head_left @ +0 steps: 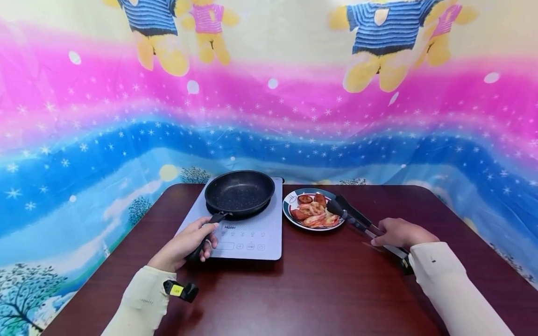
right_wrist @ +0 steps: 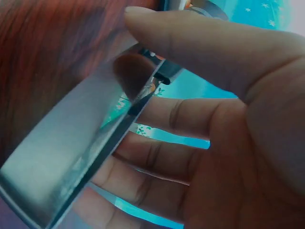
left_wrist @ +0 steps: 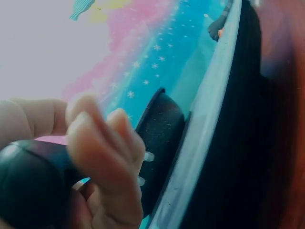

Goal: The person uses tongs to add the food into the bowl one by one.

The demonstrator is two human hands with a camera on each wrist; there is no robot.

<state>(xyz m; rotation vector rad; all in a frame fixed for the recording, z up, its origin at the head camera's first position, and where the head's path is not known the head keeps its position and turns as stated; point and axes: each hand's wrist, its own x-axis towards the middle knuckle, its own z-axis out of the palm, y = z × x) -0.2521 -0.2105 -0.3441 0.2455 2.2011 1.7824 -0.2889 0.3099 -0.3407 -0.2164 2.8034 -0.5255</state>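
Observation:
In the head view my left hand [head_left: 185, 245] grips the handle of a black frying pan [head_left: 239, 192], whose bowl shows no food. The pan sits over the rear of a white induction cooker [head_left: 271, 233]. Fingers wrap the black handle [left_wrist: 28, 186] in the left wrist view. My right hand [head_left: 401, 232] holds metal tongs [head_left: 365, 225] with black tips, thumb on one arm and fingers along the other. Those tips overlap the right rim of a patterned plate [head_left: 287, 212]. On it lie reddish-brown and pale slices of food [head_left: 312, 213], perhaps sausage and bacon.
The dark red-brown table [head_left: 319, 289] extends in front of the cooker and to both sides. A colourful printed cloth [head_left: 269, 107] hangs close behind its back edge. Each wrist carries a small camera, a black one [head_left: 180, 290] showing on the left sleeve.

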